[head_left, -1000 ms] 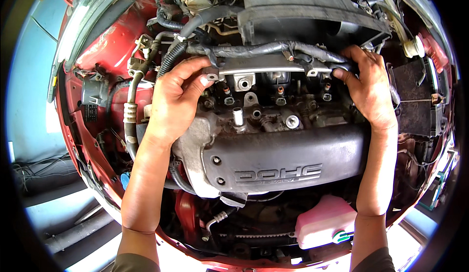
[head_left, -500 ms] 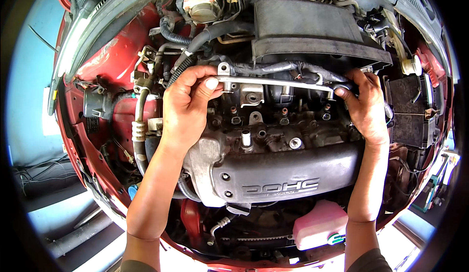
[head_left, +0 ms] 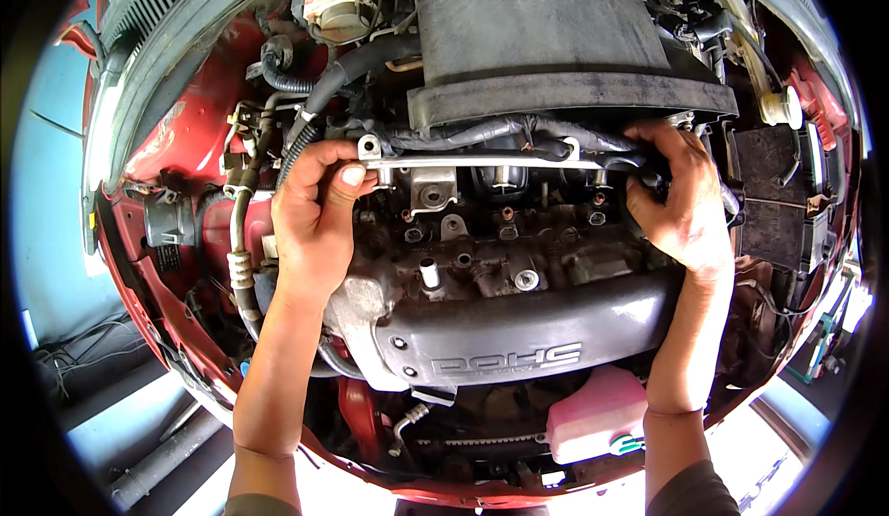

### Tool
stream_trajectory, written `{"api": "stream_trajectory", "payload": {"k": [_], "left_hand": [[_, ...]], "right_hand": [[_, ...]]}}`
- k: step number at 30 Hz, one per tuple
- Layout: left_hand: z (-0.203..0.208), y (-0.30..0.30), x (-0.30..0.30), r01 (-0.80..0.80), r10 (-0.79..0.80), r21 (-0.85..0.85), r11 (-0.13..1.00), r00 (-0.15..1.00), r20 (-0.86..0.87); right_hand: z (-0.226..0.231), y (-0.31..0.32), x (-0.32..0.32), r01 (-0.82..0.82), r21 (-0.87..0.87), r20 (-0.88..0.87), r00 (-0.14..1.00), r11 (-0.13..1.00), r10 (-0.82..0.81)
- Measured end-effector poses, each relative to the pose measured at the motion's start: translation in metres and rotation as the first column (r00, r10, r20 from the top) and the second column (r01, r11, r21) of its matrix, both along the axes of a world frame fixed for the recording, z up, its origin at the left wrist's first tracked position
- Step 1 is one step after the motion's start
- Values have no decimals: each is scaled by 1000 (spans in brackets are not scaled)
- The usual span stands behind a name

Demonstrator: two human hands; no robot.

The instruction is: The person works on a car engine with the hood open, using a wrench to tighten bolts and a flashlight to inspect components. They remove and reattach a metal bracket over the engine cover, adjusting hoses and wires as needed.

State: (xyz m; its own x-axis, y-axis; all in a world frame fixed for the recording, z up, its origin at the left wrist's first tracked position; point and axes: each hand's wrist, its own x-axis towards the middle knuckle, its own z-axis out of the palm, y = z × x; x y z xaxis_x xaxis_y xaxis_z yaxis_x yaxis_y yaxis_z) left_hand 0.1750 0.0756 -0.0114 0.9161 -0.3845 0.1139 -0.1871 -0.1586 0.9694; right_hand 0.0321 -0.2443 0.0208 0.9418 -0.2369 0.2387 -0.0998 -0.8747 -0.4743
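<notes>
A slim silver metal rail (head_left: 477,161), looking like a fuel rail with small mounting tabs and short cups, lies crosswise above the engine. My left hand (head_left: 319,210) is closed on its left end, thumb in front and fingers behind. Past the rail's right end is my right hand (head_left: 683,196), thumb and forefinger apart around dark wiring, and no firm grip shows. Behind the rail runs a wrapped wiring harness (head_left: 482,134). Below it several small fittings with copper-coloured tips (head_left: 507,215) stand up from the engine (head_left: 463,261).
A black engine cover (head_left: 546,331) lies on the near side, with a pink fluid reservoir (head_left: 597,414) in front. A large black air box (head_left: 546,34) sits behind. The battery (head_left: 773,192) is at the right. Hoses and a metal pipe (head_left: 238,238) run along the left.
The view has shifted, so the engine sits further left. My right thumb has come away from the rail's right end, and the gap between thumb and forefinger is wider. My left hand keeps its hold.
</notes>
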Motion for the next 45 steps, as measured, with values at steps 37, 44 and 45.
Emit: {"api": "stream_trajectory", "payload": {"k": [37,44,45], "left_hand": [[-7,-4,11,11,-5,-25,1000,974,228],[-3,-5,9,32,-30,-8,999,979,203],[-4,-3,9,26,-24,-11,1000,979,203]], "right_hand": [[-11,160,86,162,-359,-819,418,919,-393],[-14,165,81,58,-445,-800,423,894,-426],[-11,167,81,50,-447,-799,427,893,-424]]}}
